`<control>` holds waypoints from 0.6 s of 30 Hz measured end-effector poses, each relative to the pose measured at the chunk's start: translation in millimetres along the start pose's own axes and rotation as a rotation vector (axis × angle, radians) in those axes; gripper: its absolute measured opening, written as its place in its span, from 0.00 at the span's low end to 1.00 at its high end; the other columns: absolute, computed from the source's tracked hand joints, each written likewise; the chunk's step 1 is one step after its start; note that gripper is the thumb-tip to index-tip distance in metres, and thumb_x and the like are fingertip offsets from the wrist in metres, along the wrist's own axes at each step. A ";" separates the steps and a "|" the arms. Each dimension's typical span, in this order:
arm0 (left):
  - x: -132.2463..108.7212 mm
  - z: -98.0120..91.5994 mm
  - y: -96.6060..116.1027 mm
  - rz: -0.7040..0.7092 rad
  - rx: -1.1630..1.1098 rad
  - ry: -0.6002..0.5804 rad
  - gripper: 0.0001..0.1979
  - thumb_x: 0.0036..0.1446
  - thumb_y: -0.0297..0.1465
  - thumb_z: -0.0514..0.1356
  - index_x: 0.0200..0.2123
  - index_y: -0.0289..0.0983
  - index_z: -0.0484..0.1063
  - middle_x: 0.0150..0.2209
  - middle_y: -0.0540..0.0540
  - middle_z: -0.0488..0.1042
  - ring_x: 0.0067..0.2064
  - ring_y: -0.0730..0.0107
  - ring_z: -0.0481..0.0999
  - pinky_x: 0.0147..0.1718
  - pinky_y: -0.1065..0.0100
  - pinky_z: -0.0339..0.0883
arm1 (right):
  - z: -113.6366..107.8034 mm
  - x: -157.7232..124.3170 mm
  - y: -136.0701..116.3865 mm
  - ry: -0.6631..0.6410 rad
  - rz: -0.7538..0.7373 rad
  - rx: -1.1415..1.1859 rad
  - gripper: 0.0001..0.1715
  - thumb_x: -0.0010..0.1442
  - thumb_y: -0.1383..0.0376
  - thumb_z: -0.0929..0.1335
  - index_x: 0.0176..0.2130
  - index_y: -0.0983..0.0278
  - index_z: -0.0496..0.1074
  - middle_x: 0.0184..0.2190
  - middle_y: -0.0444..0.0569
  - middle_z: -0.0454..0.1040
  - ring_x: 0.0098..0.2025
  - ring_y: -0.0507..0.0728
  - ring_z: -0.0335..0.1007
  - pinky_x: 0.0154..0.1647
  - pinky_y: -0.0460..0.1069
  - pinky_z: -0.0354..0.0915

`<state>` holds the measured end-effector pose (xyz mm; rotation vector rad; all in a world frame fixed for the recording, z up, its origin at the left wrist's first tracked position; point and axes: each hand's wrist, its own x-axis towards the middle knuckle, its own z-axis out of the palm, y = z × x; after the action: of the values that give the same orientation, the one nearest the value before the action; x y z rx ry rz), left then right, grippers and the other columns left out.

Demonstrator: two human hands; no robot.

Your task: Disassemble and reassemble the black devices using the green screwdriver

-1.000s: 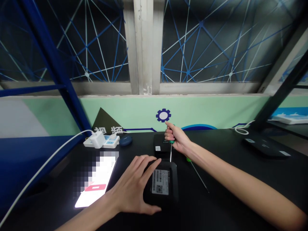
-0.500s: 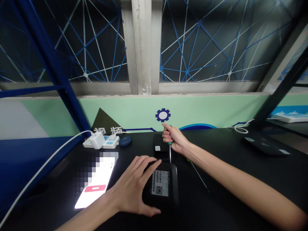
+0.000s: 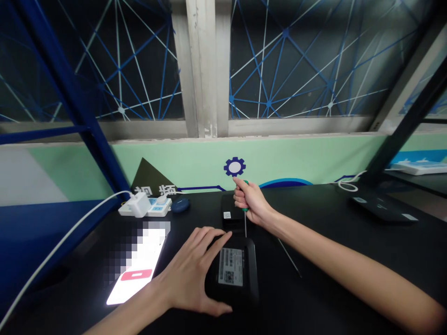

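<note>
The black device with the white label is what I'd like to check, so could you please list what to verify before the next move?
1. Left hand holding the black device: ok, spanning it from the left.
2. White label facing up: ok.
3. Right hand gripping the screwdriver: ok, closed around its handle.
4. Screwdriver tip seated: cannot tell, too small to see.
5. Second tool fully visible: not ok, the right forearm hides one end.
</note>
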<state>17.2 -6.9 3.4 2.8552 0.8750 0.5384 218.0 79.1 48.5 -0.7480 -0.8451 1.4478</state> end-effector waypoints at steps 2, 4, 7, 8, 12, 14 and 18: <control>-0.8 1.0 -0.4 -0.013 -0.006 -0.001 0.60 0.37 0.53 0.71 0.69 0.40 0.49 0.61 0.36 0.62 0.58 0.40 0.62 0.58 0.41 0.56 | 0.6 -1.1 0.4 0.000 -0.016 -0.012 0.26 0.56 0.59 0.75 0.24 0.61 0.55 0.14 0.32 0.52 0.14 0.42 0.39 0.10 0.38 0.40; -1.6 2.4 -1.0 -0.028 -0.012 -0.009 0.61 0.37 0.53 0.71 0.69 0.40 0.48 0.61 0.36 0.61 0.59 0.40 0.62 0.59 0.40 0.55 | 1.1 -2.5 2.0 0.000 -0.027 -0.022 0.27 0.55 0.57 0.75 0.24 0.61 0.54 0.14 0.32 0.51 0.14 0.42 0.39 0.11 0.38 0.40; -2.3 4.8 -2.5 -0.071 -0.033 -0.027 0.61 0.37 0.53 0.71 0.70 0.40 0.48 0.61 0.37 0.61 0.60 0.40 0.61 0.60 0.41 0.54 | 2.0 -5.7 6.4 -0.011 -0.071 -0.050 0.29 0.53 0.56 0.76 0.23 0.61 0.53 0.14 0.32 0.51 0.14 0.43 0.40 0.11 0.39 0.40; -2.3 5.5 -3.2 -0.086 -0.043 -0.034 0.61 0.37 0.53 0.71 0.69 0.40 0.48 0.61 0.37 0.61 0.60 0.40 0.61 0.60 0.41 0.54 | 2.3 -6.7 7.8 -0.017 -0.090 -0.061 0.30 0.53 0.55 0.76 0.23 0.61 0.53 0.14 0.32 0.50 0.15 0.43 0.40 0.12 0.39 0.40; -2.4 7.3 -5.9 -0.132 -0.071 -0.072 0.61 0.37 0.55 0.70 0.69 0.40 0.49 0.62 0.36 0.61 0.60 0.41 0.61 0.61 0.40 0.53 | 2.5 -6.9 6.4 -0.011 -0.154 -0.062 0.28 0.53 0.55 0.75 0.23 0.61 0.55 0.14 0.33 0.51 0.15 0.43 0.40 0.12 0.40 0.40; -2.9 8.1 -6.8 -0.161 -0.081 -0.090 0.60 0.37 0.57 0.69 0.69 0.39 0.49 0.62 0.36 0.61 0.61 0.40 0.61 0.61 0.38 0.52 | 1.7 -5.0 -1.2 -0.007 -0.191 -0.046 0.26 0.55 0.55 0.74 0.23 0.61 0.56 0.14 0.34 0.53 0.15 0.44 0.41 0.12 0.41 0.41; -4.4 9.4 -7.3 -0.199 -0.113 -0.106 0.59 0.39 0.61 0.66 0.69 0.39 0.52 0.62 0.35 0.62 0.63 0.35 0.59 0.60 0.34 0.50 | -3.4 -7.2 -25.0 -0.019 -0.240 -0.110 0.25 0.58 0.54 0.72 0.23 0.61 0.58 0.16 0.37 0.57 0.17 0.47 0.49 0.17 0.44 0.54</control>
<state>13.4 -3.4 -8.1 2.6305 1.0587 0.3962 234.4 72.0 67.7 -0.6898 -1.0000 1.2041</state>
